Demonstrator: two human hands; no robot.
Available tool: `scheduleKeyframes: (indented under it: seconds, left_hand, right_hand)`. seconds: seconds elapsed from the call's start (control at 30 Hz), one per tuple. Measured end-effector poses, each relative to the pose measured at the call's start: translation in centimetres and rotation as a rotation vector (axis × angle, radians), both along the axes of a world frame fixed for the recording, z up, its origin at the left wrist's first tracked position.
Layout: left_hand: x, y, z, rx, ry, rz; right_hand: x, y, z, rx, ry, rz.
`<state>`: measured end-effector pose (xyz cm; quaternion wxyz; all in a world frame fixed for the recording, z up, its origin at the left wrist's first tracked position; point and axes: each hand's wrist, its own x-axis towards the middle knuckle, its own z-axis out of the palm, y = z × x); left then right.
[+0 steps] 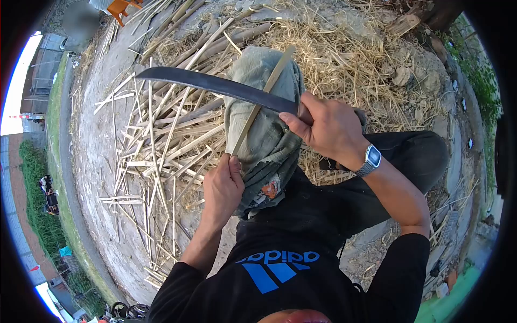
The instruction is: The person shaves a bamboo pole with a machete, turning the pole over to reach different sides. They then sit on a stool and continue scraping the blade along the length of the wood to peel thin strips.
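Observation:
My right hand is wrapped round the handle of a machete, its long dark blade pointing left. Under the blade runs a thin bamboo strip, slanting up to the right; the blade crosses over it in this view. The strip's lower end is pinched in my left hand, thumb on top. Beneath both lies a grey-green cloth, draped over one leg and bunched toward my lap. A watch sits on my right wrist.
Split strips lie heaped on the ground to the left. Curly shavings cover the ground ahead and right, near stones. Long poles lie at the back. An orange chair stands far upper left.

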<state>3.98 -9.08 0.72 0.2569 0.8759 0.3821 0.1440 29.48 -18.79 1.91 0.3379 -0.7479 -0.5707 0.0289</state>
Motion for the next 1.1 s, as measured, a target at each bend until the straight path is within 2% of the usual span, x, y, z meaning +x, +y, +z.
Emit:
scheduleKeyframes:
  seconds: [0.03,0.13,0.2,0.23,0.27,0.3,0.37,0.43,0.53,0.6,0.73,0.87,0.97,1.0,1.1]
  left_hand:
    - [0.0,0.1,0.2,-0.001,0.008,-0.005]
    - [-0.5,0.0,1.1,-0.026,0.003,0.002]
    - [-1.1,0.4,1.4,-0.217,-0.01,0.008]
    - [-1.4,0.8,1.4,-0.199,-0.025,-0.003]
    - [-1.7,1.2,1.3,-0.325,-0.013,0.013]
    - [-2.0,1.4,1.1,-0.464,0.004,0.039]
    - [-1.4,1.7,1.6,-0.512,-0.023,0.043]
    - [-0.8,2.0,2.1,-0.547,0.016,0.011]
    - [-0.7,2.3,2.4,-0.542,0.023,-0.015]
    - [-0.4,2.2,2.4,-0.543,0.026,-0.039]
    - [-0.3,1.2,2.0,-0.522,-0.024,0.01]
    - [-0.4,1.2,2.0,-0.547,-0.005,0.031]
    - [-0.5,1.5,2.1,-0.551,-0.002,0.019]
    - [-0.8,1.1,2.2,-0.54,-0.019,0.011]
    - [-0.5,1.2,1.6,-0.512,-0.032,0.015]
  right_hand:
    - [0.6,0.2,0.0,-0.001,0.008,-0.005]
    - [6.3,1.6,-0.2,-0.079,-0.042,-0.285]
    - [11.7,0.3,-0.8,-0.136,-0.034,-0.417]
    - [13.4,-0.3,-1.3,-0.194,-0.023,-0.457]
    - [13.2,-0.3,-1.0,-0.173,-0.036,-0.466]
    - [12.1,-1.0,-0.9,-0.122,0.012,-0.446]
    - [9.2,-2.1,-0.5,-0.105,0.064,-0.399]
    - [5.5,-1.4,1.6,-0.043,0.171,-0.229]
    - [1.4,-0.6,2.3,-0.115,0.18,-0.134]
    - [0.2,-0.2,1.1,-0.055,0.039,-0.027]
    - [1.8,0.8,1.6,-0.18,0.016,-0.067]
    - [1.0,0.7,1.1,-0.091,-0.067,-0.081]
    - [2.8,0.6,0.9,-0.131,-0.159,-0.068]
    - [3.5,1.3,0.7,-0.116,-0.139,-0.141]
    - [3.2,0.5,1.9,-0.195,-0.059,-0.125]
